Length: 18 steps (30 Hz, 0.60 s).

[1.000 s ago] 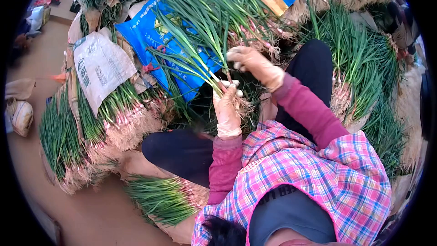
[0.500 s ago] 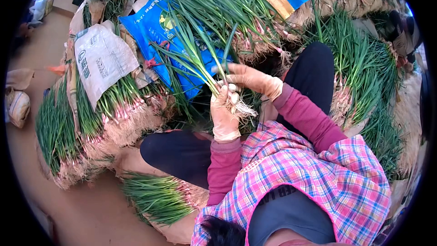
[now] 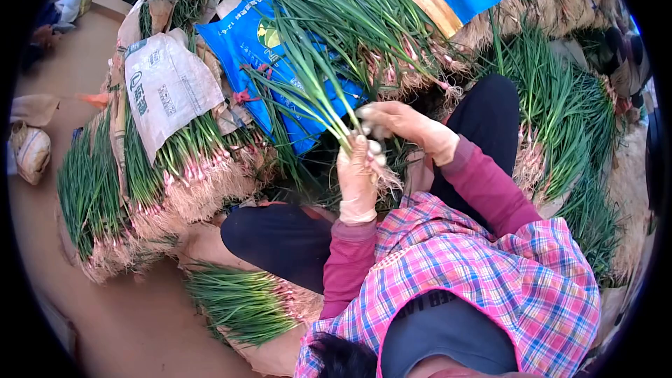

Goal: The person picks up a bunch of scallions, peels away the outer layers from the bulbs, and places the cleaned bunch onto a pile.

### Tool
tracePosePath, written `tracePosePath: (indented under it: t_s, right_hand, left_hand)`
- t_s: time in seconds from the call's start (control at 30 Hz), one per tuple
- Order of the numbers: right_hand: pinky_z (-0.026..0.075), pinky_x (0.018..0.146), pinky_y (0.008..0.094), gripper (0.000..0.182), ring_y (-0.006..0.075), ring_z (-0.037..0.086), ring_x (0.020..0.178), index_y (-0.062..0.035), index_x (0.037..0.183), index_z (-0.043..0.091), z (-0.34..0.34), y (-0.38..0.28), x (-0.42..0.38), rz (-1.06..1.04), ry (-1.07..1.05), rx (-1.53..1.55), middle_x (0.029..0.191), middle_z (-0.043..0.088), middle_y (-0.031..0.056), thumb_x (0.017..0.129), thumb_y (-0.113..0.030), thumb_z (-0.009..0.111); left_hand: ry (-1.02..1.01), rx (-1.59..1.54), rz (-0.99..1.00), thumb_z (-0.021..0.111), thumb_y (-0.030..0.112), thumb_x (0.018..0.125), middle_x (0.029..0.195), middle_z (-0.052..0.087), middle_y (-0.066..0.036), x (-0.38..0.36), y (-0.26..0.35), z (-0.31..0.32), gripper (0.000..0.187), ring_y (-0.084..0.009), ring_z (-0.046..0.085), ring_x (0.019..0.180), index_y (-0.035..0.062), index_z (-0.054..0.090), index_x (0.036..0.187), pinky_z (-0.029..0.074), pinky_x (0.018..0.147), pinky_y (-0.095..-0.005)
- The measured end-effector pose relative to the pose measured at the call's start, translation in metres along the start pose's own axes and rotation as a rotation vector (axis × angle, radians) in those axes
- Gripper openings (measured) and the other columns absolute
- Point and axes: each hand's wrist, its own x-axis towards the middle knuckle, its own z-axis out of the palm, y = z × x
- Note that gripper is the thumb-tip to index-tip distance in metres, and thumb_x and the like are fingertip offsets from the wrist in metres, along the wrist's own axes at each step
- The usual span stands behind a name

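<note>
My left hand (image 3: pixel 358 176), in a thin glove, is wrapped round a few spring onions (image 3: pixel 332 116). Their white bulbs and roots (image 3: pixel 384 173) stick out past my fingers toward me, and the green leaves point up and away to the left. Beside the bulbs is my gloved right hand (image 3: pixel 409 128), its fingers bent and blurred right at the stems. Beyond both hands, a large heap of spring onions (image 3: pixel 350 14) lies partly over a blue printed sack (image 3: pixel 245 45).
Bundled spring onions with roots (image 3: pixel 203 185) stand at the left under a white sack (image 3: pixel 168 91). More spring onions lie at the right (image 3: pixel 567 112). A smaller bunch (image 3: pixel 245 304) rests on sacking near my bent knee (image 3: pixel 276 241). Brown floor (image 3: pixel 133 329) shows at lower left.
The view has shifted slightly. My right hand has drawn back a little from across the stems to the bulb side; my left hand keeps its hold on the spring onions.
</note>
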Motion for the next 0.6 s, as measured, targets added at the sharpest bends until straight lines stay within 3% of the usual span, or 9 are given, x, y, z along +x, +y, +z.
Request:
tracePosePath:
  t_s: [0.03,0.1,0.13,0.17,0.23,0.3,0.4,0.5,0.6]
  right_hand:
    - [0.04,0.043,0.024,0.026,0.0071,0.049,0.047,-0.0035,0.102,0.064,0.011,0.004,0.011,-0.188,-0.079,0.074,0.063,0.06,0.0002,0.092,-0.028,0.06]
    - [0.044,0.047,0.0242,0.02,0.008,0.054,0.051,-0.0027,0.097,0.064,0.021,-0.027,0.004,0.253,-0.145,0.151,0.068,0.062,0.0015,0.09,-0.021,0.062]
    - [0.047,0.05,0.0258,0.014,0.0093,0.057,0.055,-0.0021,0.091,0.063,0.023,-0.047,0.0,0.258,-0.129,0.223,0.071,0.063,0.0032,0.087,-0.015,0.064]
    - [0.048,0.051,0.0251,0.011,0.0094,0.059,0.058,-0.0007,0.091,0.061,0.025,-0.04,0.007,0.061,-0.054,0.174,0.07,0.064,0.0036,0.085,-0.01,0.064]
    - [0.048,0.055,0.0244,0.013,0.0091,0.06,0.064,0.0005,0.097,0.059,0.009,-0.043,0.01,-0.032,-0.022,0.142,0.075,0.065,0.0035,0.087,-0.008,0.061]
    - [0.048,0.059,0.0191,0.013,0.0071,0.061,0.072,-0.0045,0.103,0.058,-0.015,-0.06,0.005,-0.067,0.154,0.062,0.083,0.065,0.0019,0.094,-0.013,0.056]
    - [0.051,0.059,0.0192,0.014,0.0094,0.064,0.069,-0.0041,0.107,0.056,-0.062,-0.099,-0.011,-0.01,0.07,0.159,0.084,0.066,0.0035,0.095,-0.011,0.056]
    - [0.051,0.059,0.0201,0.017,0.009,0.064,0.068,-0.002,0.107,0.057,-0.083,-0.126,-0.026,-0.074,0.116,0.019,0.086,0.067,0.0041,0.094,-0.014,0.059]
    - [0.048,0.057,0.0186,0.02,0.007,0.06,0.066,-0.003,0.106,0.061,-0.137,-0.182,-0.035,-0.255,0.242,-0.052,0.081,0.066,0.0013,0.094,-0.019,0.059]
  left_hand:
    - [0.017,0.081,0.028,0.056,0.029,0.097,0.072,0.055,0.0,0.001,-0.011,0.003,0.021,-0.0065,0.049,0.051,0.0086,0.053,0.098,0.033,0.041,-0.0184]
    - [-0.052,0.123,-0.028,0.053,0.036,0.097,0.074,0.055,0.001,0.002,-0.017,-0.003,0.026,-0.0066,0.048,0.054,0.0106,0.051,0.094,0.032,0.044,-0.0181]
    - [0.011,0.106,0.071,0.051,0.044,0.097,0.076,0.052,0.002,0.008,-0.025,-0.008,0.033,-0.0063,0.046,0.058,0.0112,0.052,0.092,0.034,0.05,-0.0191]
    - [-0.026,0.06,0.048,0.05,0.044,0.098,0.078,0.05,0.002,0.008,-0.021,-0.007,0.035,-0.0063,0.045,0.063,0.0102,0.052,0.091,0.036,0.055,-0.0209]
    - [-0.087,0.144,0.068,0.05,0.037,0.099,0.079,0.056,-0.002,-0.001,-0.001,0.015,0.035,-0.0083,0.05,0.064,0.0034,0.054,0.106,0.042,0.059,-0.0238]
    - [-0.09,0.155,0.144,0.051,0.034,0.099,0.083,0.062,-0.007,0.0,-0.015,0.007,0.036,-0.0096,0.055,0.06,0.0007,0.054,0.114,0.043,0.052,-0.0211]
    - [-0.171,-0.084,-0.044,0.049,0.033,0.099,0.086,0.065,-0.011,0.002,-0.014,0.007,0.041,-0.0098,0.056,0.053,0.0005,0.05,0.124,0.03,0.034,-0.0152]
    - [-0.256,-0.331,-0.216,0.048,0.034,0.099,0.077,0.059,-0.007,0.012,-0.019,0.01,0.043,-0.0064,0.048,0.049,0.0003,0.049,0.126,0.029,0.034,-0.0177]
    - [-0.205,-0.244,-0.225,0.05,0.031,0.099,0.067,0.054,-0.001,0.013,-0.019,0.004,0.041,-0.0058,0.042,0.044,0.0019,0.049,0.128,0.028,0.034,-0.018]
